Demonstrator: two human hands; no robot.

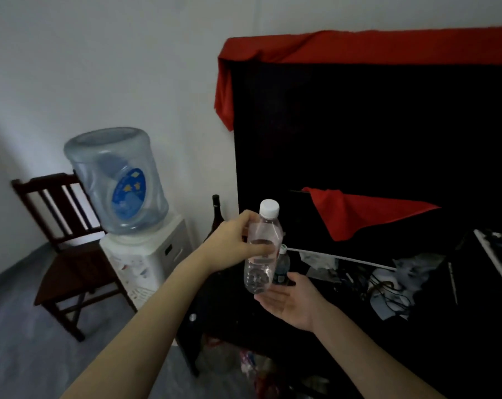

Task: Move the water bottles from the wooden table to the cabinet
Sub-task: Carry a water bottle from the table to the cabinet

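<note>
Clear plastic water bottle with a white cap [262, 249], partly filled, is held upright in the air, near the dark cabinet [359, 139]. The left hand [232, 246] grips its upper body, fingers wrapped round it. The right hand [287, 300] lies palm up with fingers spread, just under the bottle's base; contact cannot be confirmed. Risk: a one-handed grip high on smooth plastic may slip. A second, blue-labelled bottle [282, 264] stands just behind. Red cloth [359, 217] drapes the dim, cluttered surface. Far left: water dispenser [137, 246] and wooden chair [65, 254].
</note>
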